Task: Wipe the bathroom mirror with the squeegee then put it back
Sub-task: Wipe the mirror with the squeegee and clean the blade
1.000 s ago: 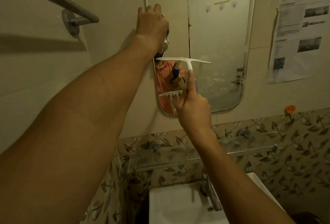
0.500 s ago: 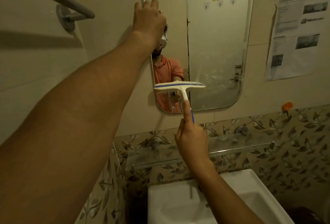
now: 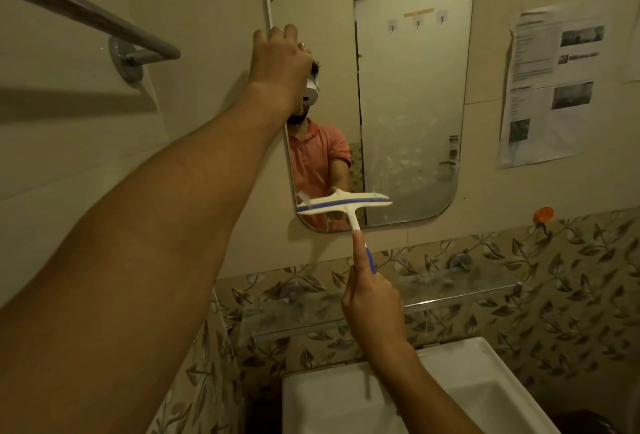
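A rounded bathroom mirror [image 3: 412, 94] hangs on the beige wall. My left hand [image 3: 280, 61] grips the mirror's left edge, fingers curled over the rim. My right hand [image 3: 372, 298] grips the blue handle of a white squeegee [image 3: 343, 203], index finger stretched along the stem. The squeegee's blade sits tilted across the mirror's lower left part, close to the bottom edge. The right part of the glass looks streaked and hazy.
A white sink [image 3: 450, 395] lies below, with a glass shelf [image 3: 433, 291] on the leaf-patterned tiles above it. A metal towel bar [image 3: 86, 14] juts from the left wall. Paper sheets [image 3: 550, 87] hang right of the mirror, and an orange hook [image 3: 543, 214] sits below them.
My right hand has drawn the squeegee down the mirror's left part, from mid height to near the bottom edge. My left hand has stayed on the mirror's left edge.
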{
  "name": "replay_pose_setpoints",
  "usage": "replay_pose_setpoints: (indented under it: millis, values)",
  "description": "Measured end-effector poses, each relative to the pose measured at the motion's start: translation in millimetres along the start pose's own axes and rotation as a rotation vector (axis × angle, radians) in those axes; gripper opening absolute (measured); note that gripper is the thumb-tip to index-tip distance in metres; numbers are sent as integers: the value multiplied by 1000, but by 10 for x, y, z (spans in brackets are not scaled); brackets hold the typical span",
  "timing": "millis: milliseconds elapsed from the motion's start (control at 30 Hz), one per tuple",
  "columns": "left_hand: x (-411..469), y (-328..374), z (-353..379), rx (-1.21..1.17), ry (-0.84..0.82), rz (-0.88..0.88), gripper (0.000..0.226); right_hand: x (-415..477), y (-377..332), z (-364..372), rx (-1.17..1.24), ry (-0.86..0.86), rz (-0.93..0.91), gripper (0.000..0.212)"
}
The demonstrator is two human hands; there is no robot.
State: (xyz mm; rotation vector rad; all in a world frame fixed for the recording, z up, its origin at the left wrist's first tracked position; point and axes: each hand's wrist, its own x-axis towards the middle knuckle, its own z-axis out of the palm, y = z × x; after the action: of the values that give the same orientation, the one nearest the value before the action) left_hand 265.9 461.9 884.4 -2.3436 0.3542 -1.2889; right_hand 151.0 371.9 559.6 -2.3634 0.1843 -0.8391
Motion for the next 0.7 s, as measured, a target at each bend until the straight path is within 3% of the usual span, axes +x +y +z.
replay_pose_setpoints:
  millis: [133,400,700]
  values:
    - [2,11,-8,-4,-3,-5,65,25,-23,-81,29,5,-12,83]
    - [-4,9,-13,-13,-15,6,63,371,-479,-223,50,127,-214,79]
    - [10,8,6,-5,-19,-1,68,353,-501,39,-84,38,-155,93]
